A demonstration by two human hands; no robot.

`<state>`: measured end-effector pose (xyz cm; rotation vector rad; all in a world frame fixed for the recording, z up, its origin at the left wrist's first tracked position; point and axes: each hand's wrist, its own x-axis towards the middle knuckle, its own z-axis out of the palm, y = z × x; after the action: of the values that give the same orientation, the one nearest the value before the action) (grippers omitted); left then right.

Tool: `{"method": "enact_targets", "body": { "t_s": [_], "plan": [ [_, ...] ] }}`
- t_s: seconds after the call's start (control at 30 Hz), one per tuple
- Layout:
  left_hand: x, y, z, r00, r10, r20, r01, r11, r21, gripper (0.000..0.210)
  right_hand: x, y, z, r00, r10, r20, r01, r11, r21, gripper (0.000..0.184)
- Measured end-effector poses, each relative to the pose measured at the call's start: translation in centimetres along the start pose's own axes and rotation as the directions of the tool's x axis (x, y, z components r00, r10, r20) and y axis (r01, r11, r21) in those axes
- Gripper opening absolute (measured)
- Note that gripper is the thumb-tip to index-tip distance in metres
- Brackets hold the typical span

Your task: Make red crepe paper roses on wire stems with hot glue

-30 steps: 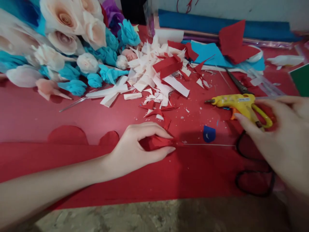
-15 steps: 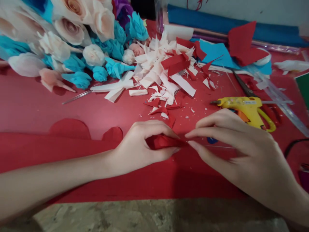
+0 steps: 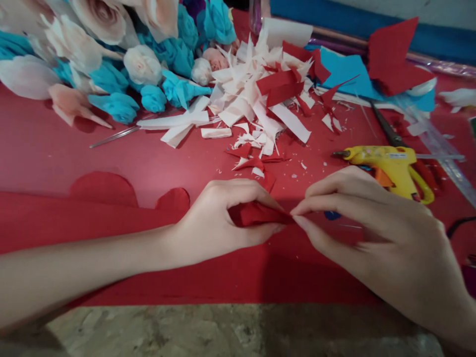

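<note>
My left hand (image 3: 223, 210) is closed around a small rolled piece of red crepe paper (image 3: 256, 214), held low over the near part of the table. Its pointed end shows between my left thumb and fingers. The thumb and fingertips of my right hand (image 3: 372, 238) pinch that tip from the right. Two rounded red paper pieces, a larger one (image 3: 104, 189) and a smaller one (image 3: 174, 199), lie left of my hands. A red sheet (image 3: 186, 285) spreads beneath both forearms along the near edge.
Pink, white and blue paper flowers (image 3: 152, 99) crowd the back left. Paper scraps (image 3: 241, 99) are heaped at the back middle. A yellow glue gun (image 3: 386, 161) lies beyond my right hand, with dark scissors (image 3: 385, 126) behind it. A thin metal rod (image 3: 115, 136) lies near the flowers.
The view has shifted slightly, so the things at the back sit higher and farther outward. My right fingertips have closed onto the tip of the red paper.
</note>
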<state>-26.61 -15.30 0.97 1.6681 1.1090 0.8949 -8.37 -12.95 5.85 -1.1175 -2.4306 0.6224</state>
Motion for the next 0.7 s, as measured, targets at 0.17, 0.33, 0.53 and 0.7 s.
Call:
{"method": "enact_targets", "body": {
  "t_s": [0.17,0.33,0.53,0.7],
  "plan": [
    [0.02,-0.06,-0.08,1.000,-0.017,0.008,0.017,1.000,0.005,0.009,-0.30,0.00,0.19,1.000,-0.015,0.003,0.015,0.999,-0.036,0.005],
    [0.05,0.06,-0.10,1.000,-0.019,0.005,0.019,1.000,0.000,0.010,-0.47,0.11,0.26,0.999,-0.021,0.025,0.022,0.999,-0.034,0.006],
    [0.12,0.08,-0.07,0.999,-0.035,0.007,0.035,0.999,0.001,0.010,-0.45,0.18,0.17,0.998,-0.019,0.063,0.021,0.999,-0.032,0.006],
    [0.09,0.07,-0.11,0.999,-0.032,-0.006,0.032,0.999,-0.024,0.011,-0.42,-0.06,-0.22,0.995,-0.051,0.085,0.055,0.998,-0.037,0.014]
  ]
}}
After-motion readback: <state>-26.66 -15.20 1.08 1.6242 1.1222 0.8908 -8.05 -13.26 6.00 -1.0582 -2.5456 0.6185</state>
